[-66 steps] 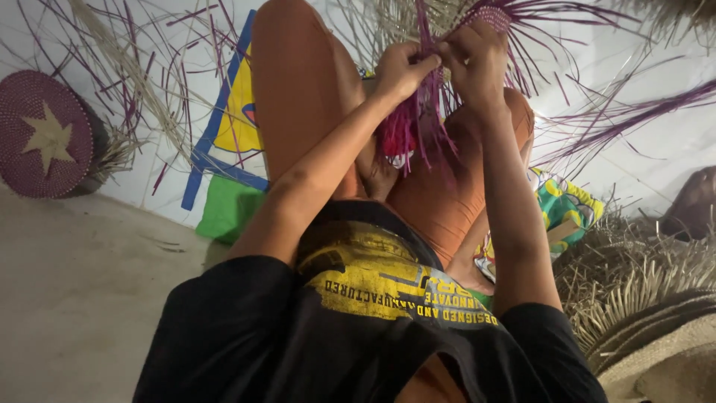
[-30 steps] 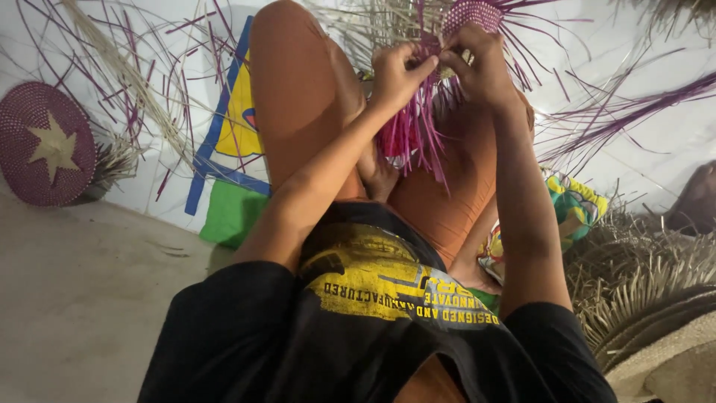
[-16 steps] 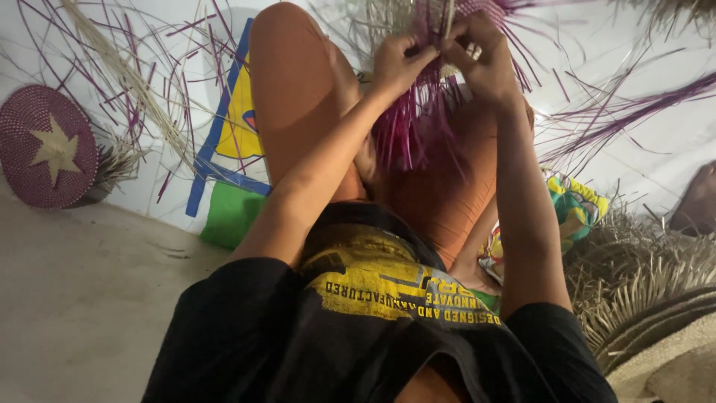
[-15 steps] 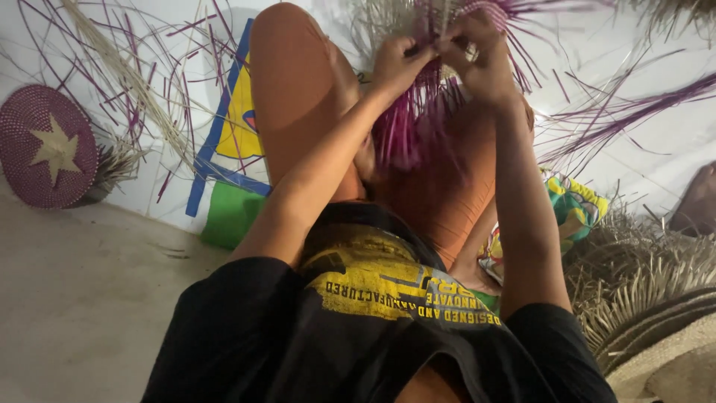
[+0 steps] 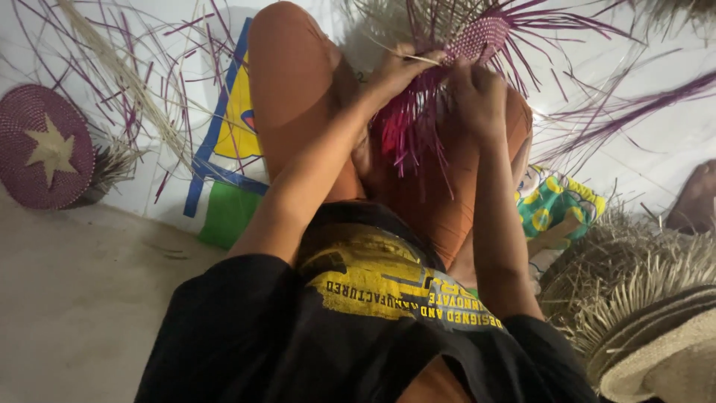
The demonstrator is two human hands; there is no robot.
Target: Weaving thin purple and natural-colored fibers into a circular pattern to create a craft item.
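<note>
Compared with half a second earlier, the left hand (image 5: 399,71) now pinches a pale straw strand (image 5: 418,58) across the purple woven disc (image 5: 485,37), while the right hand (image 5: 477,93) grips its magenta fringe (image 5: 410,127), fingers closed.

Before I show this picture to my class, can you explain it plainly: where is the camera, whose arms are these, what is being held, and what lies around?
There is no machine here. The one camera sits on a person's head and looks down along their own body, so you see a black printed shirt, orange-clad raised knees and two bare arms. The left hand and right hand meet at a small piece of purple woven work, with loose purple strands hanging from it. The left hand also pinches a thin pale strip. How firm each grip is, I cannot tell. Around them: a round purple woven mat with a pale star on the left, a bright printed cloth under the legs, and bundles of dry straw with a woven hat on the right.
</note>
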